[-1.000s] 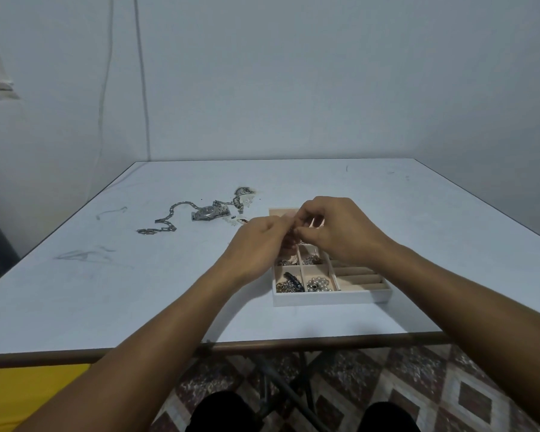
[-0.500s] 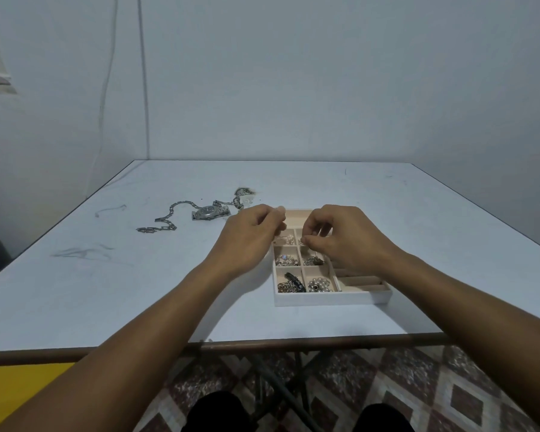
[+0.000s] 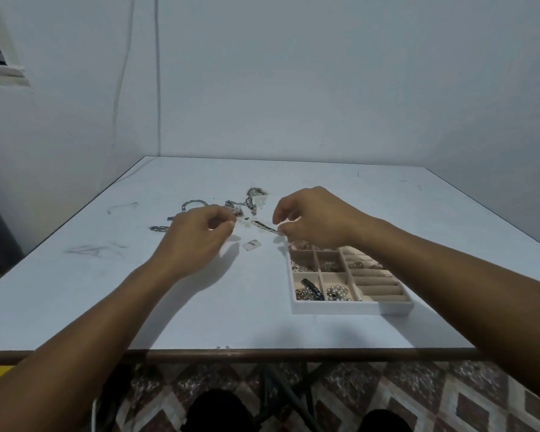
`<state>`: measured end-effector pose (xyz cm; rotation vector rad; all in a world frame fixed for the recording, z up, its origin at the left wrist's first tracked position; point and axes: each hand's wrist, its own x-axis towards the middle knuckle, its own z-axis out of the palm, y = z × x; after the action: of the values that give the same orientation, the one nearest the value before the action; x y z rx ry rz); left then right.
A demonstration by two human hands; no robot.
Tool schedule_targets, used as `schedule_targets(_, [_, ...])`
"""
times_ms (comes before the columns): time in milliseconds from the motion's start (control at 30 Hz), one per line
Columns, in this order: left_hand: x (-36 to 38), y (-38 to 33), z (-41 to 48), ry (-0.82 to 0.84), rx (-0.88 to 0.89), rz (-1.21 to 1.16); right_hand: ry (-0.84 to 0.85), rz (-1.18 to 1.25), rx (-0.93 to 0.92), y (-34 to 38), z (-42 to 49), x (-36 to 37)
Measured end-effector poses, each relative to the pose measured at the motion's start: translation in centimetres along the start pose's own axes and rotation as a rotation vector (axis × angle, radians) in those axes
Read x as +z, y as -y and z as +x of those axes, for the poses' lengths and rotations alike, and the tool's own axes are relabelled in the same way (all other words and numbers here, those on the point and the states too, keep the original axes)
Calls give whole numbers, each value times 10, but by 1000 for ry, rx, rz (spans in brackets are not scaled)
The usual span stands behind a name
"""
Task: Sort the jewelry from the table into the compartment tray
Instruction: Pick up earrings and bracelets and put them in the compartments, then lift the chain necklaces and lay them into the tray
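As right hand pinches chain | tray: 5 compartments hold jewelry

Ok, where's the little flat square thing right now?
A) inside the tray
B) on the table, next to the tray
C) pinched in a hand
B: the flat square piece lies on the table, left of the tray, and neither hand touches it; the right hand pinches a chain instead.
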<state>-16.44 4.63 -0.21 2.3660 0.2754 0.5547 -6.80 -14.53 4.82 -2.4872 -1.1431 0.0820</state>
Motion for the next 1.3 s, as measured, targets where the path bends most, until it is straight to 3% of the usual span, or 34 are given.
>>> schedule_targets(200, [-37,34,6,-86,-99,101,62,-124,-93,26,55,12])
schedule_targets(433, [-60,77,18,-74,-297,252,143,-178,-149,47,115,51])
schedule_targets(567, [-60,96,29,-44,-277,298,153,-193,-190,58,150,72])
schedule_targets(767, [-57,112,44,22,-199,401,189,-263,-113,64,198,107])
schedule_targets(1000, [-55,113,46,30,-244,355,162,-293,-124,64,217,122])
schedule_targets(1167, [-54,107,47,89,-216,447,192,-350,-197,64,217,114])
schedule_targets(1300, [-53,110,47,58,-249,339,223,-407,-217,59,214,114])
